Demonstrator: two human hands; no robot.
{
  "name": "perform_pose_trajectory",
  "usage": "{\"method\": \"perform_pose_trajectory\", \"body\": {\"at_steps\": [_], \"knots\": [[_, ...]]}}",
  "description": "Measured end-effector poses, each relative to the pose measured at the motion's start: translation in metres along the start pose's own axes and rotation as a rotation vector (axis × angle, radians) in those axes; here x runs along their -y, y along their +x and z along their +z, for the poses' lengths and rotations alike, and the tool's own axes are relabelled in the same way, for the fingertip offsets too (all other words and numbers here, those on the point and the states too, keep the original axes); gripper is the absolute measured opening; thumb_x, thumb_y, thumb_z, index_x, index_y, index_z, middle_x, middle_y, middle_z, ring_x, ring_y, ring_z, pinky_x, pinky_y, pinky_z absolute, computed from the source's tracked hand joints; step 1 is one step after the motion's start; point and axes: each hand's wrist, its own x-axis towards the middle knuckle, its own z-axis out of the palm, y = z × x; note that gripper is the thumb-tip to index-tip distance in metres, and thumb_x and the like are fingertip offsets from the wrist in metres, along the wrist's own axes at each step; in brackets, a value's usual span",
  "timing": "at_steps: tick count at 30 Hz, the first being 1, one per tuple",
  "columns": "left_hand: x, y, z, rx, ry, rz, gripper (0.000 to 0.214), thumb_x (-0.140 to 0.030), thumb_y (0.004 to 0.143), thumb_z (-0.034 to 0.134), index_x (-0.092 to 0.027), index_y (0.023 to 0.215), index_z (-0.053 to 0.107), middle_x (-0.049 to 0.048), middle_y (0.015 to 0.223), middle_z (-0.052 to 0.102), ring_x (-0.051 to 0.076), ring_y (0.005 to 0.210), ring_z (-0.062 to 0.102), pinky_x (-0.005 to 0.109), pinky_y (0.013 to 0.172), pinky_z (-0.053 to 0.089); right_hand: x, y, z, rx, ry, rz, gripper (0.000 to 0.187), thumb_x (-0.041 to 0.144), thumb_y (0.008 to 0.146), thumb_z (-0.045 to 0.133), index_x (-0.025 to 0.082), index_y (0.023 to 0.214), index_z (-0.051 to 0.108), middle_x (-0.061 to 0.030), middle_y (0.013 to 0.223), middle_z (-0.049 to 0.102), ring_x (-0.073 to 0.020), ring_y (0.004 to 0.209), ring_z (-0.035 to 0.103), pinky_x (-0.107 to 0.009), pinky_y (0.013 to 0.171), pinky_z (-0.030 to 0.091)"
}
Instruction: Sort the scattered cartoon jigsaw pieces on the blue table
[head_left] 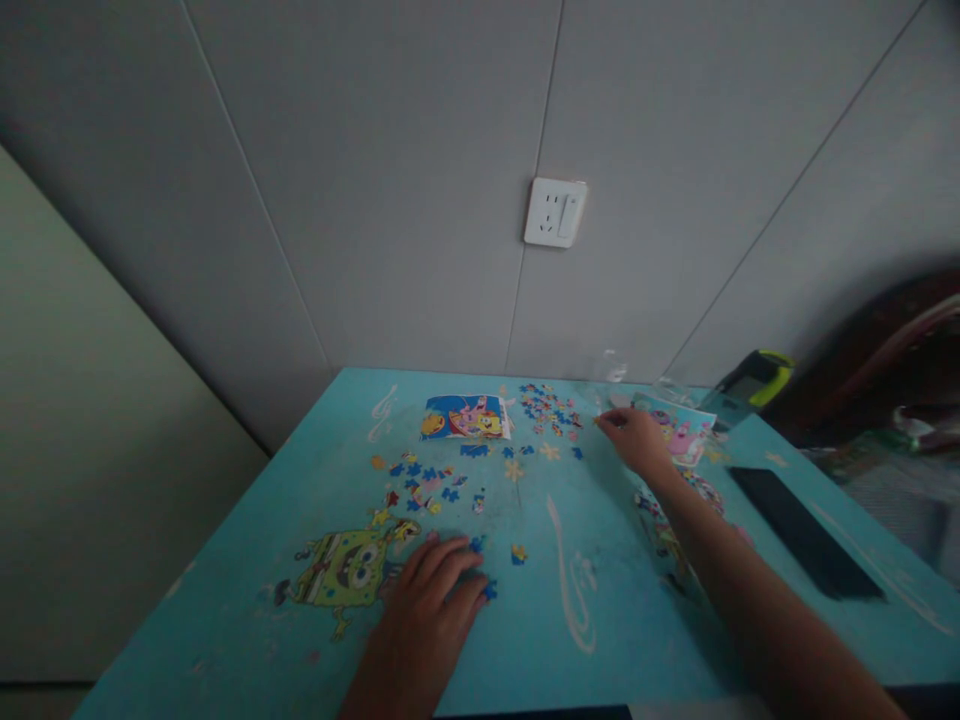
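My left hand (431,610) rests on the light-blue tabletop with its fingers a little apart. Blue puzzle pieces (490,590) lie right at its fingertips, and a blue-and-yellow puzzle piece (519,554) is just to their right. Farther out, my right hand (630,432) is closed in a pinch at the far right of the table. A small yellowish puzzle piece (598,421) shows at its fingertips. Left of it spreads a pile of loose puzzle pieces (547,408). Another scattered group of puzzle pieces (427,485) lies beyond my left hand.
A cartoon picture sheet (466,417) lies near the wall; a second picture card (694,430) is partly behind my right hand. A dark flat strip (802,530) lies at the right. Clear plastic (611,368) and a black-and-lime object (754,380) stand at the back.
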Motion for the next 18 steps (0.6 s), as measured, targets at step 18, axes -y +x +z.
{"method": "perform_pose_trajectory", "body": {"at_steps": [18], "knots": [[-0.005, 0.005, -0.005, 0.030, 0.011, 0.049, 0.025, -0.016, 0.102, 0.040, -0.020, 0.096, 0.064, 0.0019, 0.094, 0.068, 0.019, 0.101, 0.063, 0.044, 0.104, 0.047, -0.004, 0.041, 0.048, 0.049, -0.094, 0.083, 0.031, 0.035, 0.089, 0.057, 0.017, 0.104, 0.078, -0.0154, 0.098, 0.076, -0.0283, 0.094, 0.072, -0.033, 0.081, 0.051]]}}
